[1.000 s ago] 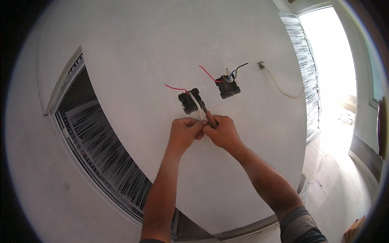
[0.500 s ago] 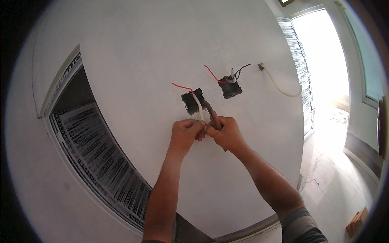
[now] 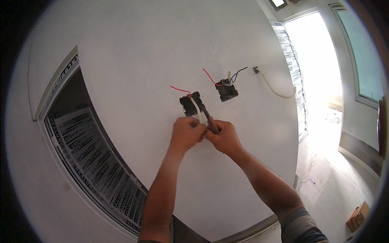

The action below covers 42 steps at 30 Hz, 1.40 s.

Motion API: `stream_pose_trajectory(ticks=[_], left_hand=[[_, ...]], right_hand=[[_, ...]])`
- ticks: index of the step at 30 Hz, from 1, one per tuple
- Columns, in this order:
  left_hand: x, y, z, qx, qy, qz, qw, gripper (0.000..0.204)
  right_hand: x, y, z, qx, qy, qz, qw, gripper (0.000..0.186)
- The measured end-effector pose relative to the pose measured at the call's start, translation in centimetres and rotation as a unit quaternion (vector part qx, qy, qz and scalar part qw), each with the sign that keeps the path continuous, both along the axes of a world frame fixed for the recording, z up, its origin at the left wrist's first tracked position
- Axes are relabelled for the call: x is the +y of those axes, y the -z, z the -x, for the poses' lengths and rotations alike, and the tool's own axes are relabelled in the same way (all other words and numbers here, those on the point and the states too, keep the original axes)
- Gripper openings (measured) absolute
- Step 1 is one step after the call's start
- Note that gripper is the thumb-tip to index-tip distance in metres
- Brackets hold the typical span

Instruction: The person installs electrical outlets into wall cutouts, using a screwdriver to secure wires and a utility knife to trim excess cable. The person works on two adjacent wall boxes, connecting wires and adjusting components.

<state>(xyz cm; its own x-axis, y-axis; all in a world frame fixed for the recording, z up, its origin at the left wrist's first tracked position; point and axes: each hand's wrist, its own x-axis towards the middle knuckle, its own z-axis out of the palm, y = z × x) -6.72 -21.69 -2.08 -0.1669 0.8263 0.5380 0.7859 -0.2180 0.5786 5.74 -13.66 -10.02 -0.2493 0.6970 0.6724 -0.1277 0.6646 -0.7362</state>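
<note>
A white sheathed cable (image 3: 195, 106) comes out of a black wall box (image 3: 189, 106) set in the white wall. Its lower end is pinched in the fingers of my left hand (image 3: 187, 133), just below the box. A red wire (image 3: 180, 89) sticks out to the upper left of the same box. My right hand (image 3: 223, 135) is closed round a slim dark hand tool (image 3: 210, 119) with a reddish-brown handle, its tip pointing up toward the box's right edge. The tool's exact kind cannot be made out. Both hands' fingertips meet near the cable end, which they partly hide.
Up and to the right is a second black wall box (image 3: 227, 91) with red, blue and black wires. Farther right, a white cable (image 3: 276, 90) hangs from a small wall hole. A film-covered frame (image 3: 97, 154) stands left, a bright doorway (image 3: 318, 69) right, and a brown box (image 3: 358, 216) lower right.
The view has shifted slightly. My left hand has turned a little, its fingers now more bunched over the cable. My right hand still holds the tool close by.
</note>
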Motion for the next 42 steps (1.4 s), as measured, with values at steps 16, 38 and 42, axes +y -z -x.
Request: stream_pose_trajectory(ticks=[16, 38, 42], left_hand=[[-0.3, 0.8, 0.6, -0.148, 0.104, 0.015, 0.983, 0.019], [-0.3, 1.4, 0.9, -0.042, 0.079, -0.091, 0.992, 0.016], [-0.4, 1.6, 1.3, -0.020, 0.103, -0.110, 0.988, 0.018]], right_hand=[[0.3, 0.4, -0.4, 0.068, -0.086, 0.050, 0.993, 0.017], [0.5, -3.0, -2.2, 0.023, -0.185, 0.070, 0.980, 0.021], [0.0, -3.8, -2.9, -0.035, -0.110, -0.001, 0.993, 0.032]])
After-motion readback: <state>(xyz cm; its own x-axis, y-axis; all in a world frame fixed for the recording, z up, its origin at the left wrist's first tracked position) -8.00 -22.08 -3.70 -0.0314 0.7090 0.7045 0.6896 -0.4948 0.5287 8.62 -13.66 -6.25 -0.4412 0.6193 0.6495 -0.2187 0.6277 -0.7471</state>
